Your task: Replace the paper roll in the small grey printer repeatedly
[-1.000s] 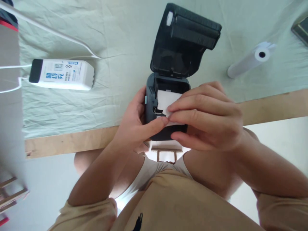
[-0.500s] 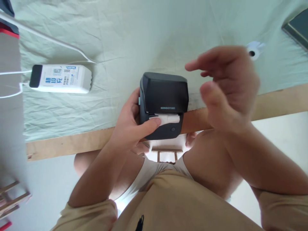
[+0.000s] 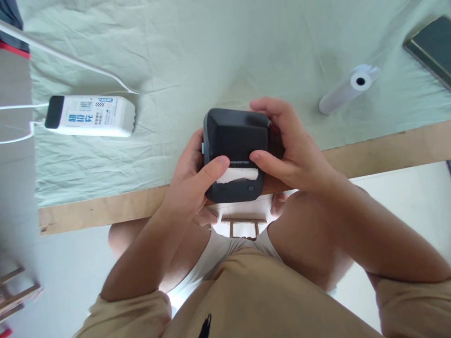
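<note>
A black label printer (image 3: 239, 136) sits between my two hands at the front edge of the surface, its lid down. White paper (image 3: 238, 175) sticks out of the slot below the lid, above a power button. My left hand (image 3: 192, 173) grips the printer's left side, thumb on the lid's lower edge by the paper. My right hand (image 3: 291, 145) is wrapped round the right side, thumb on the lid's lower right and fingers at the back corner. The undersides of the fingers are hidden.
A white paper roll (image 3: 343, 91) stands at the right, and a dark box (image 3: 431, 49) lies beyond it. At left is a white power strip (image 3: 95, 116) with white cables (image 3: 70, 55). A wooden edge (image 3: 394, 148) borders the green cloth (image 3: 169, 42).
My right hand has come in from the right and closed on the printer, uncovering the paper roll. The left thumb has shifted off the paper up to the lid's edge.
</note>
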Demonstrator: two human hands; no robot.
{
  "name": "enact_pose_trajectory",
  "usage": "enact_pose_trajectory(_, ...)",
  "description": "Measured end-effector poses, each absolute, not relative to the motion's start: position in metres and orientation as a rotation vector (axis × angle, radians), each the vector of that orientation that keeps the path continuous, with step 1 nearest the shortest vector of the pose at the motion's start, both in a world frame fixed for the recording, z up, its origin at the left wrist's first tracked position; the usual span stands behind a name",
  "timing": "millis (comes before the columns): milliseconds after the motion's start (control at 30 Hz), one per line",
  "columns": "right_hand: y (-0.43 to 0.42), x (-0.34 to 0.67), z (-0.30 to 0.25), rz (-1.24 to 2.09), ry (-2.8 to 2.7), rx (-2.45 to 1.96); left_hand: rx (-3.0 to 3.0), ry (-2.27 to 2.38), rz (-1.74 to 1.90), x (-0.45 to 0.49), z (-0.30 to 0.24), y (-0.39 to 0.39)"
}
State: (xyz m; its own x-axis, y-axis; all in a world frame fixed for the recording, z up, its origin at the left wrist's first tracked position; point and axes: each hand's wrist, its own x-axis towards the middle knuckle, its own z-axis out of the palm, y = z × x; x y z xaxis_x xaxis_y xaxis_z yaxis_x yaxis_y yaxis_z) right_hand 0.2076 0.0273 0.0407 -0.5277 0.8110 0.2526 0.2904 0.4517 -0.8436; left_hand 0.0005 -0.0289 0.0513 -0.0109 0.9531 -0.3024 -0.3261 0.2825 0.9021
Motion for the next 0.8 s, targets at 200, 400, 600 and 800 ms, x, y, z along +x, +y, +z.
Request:
enact_pose_trajectory(200, 0.022, 0.210, 0.042, 0.710, -2.046, -0.916, 0.545, 1.027, 1.339, 0.008, 0.049, -0.021)
enact_pose_trajectory(400, 0.020, 0.213, 0.042, 0.513, -1.955, -0.872, 0.531, 0.984, 1.394, 0.008, 0.048, -0.022)
enact_pose_trajectory(600, 0.015, 0.214, 0.050, 0.628, -2.010, -0.890, 0.483, 0.940, 1.450, 0.013, 0.053, -0.020)
enact_pose_trajectory(800, 0.009, 0.210, 0.058, 0.591, -1.778, -0.888, 0.462, 1.054, 1.422, 0.015, 0.052, -0.022)
